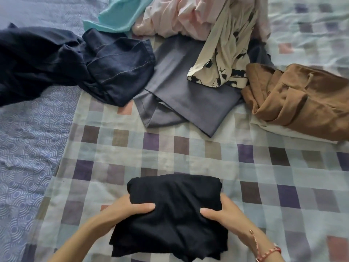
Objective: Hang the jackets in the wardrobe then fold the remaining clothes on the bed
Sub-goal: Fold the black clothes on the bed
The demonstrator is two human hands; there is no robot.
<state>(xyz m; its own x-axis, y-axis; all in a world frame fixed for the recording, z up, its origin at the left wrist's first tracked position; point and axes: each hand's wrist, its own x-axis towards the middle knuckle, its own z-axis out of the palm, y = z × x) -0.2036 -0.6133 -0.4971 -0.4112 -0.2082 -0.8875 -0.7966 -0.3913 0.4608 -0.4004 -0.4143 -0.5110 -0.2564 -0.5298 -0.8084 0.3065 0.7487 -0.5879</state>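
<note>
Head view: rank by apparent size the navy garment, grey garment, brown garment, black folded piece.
1. navy garment, largest, cut off at the left edge
2. grey garment, partly hidden under other clothes
3. brown garment and black folded piece: look alike; the black one is nearer the camera, so unranked.

Head view, steeply down (close) over bed (170, 148)

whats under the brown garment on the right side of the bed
A white piece of fabric shows beneath the brown garment, its edge sticking out along the near side on the checked bedcover. Most of it is covered, so what it is cannot be told.
</note>
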